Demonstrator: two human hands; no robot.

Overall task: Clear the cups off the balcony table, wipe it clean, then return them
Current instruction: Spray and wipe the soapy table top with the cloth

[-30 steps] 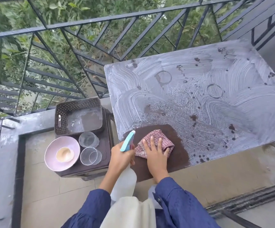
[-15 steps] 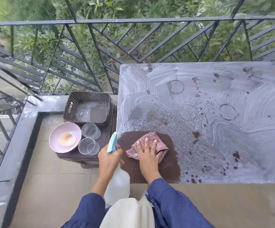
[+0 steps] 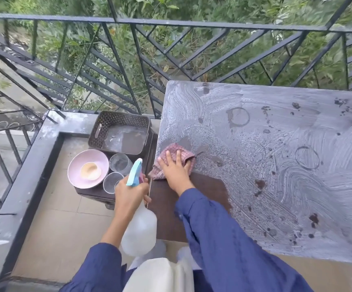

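Observation:
The balcony table (image 3: 276, 165) is coated in whitish dried film with dark spots and ring marks; a wiped brown patch shows at its near left corner. My right hand (image 3: 174, 169) presses a red checked cloth (image 3: 181, 153) flat on the table near its left edge, fingers straight. My left hand (image 3: 128, 192) grips a clear spray bottle (image 3: 139, 230) with a light blue nozzle, held just left of the table. Two clear glass cups (image 3: 119, 162) (image 3: 111, 182) stand on a low dark stand (image 3: 95, 192) left of the table.
On the same stand sit a pink bowl (image 3: 76, 171) holding a tan round thing and a dark perforated basket (image 3: 118, 123). A black metal railing (image 3: 171, 24) runs behind the table and along the left, above a raised ledge (image 3: 29, 165). Tiled floor lies below.
My right hand has slid the cloth away from me along the table's left edge, leaving a longer wiped brown strip. The left hand still holds the bottle. The camera shifted left.

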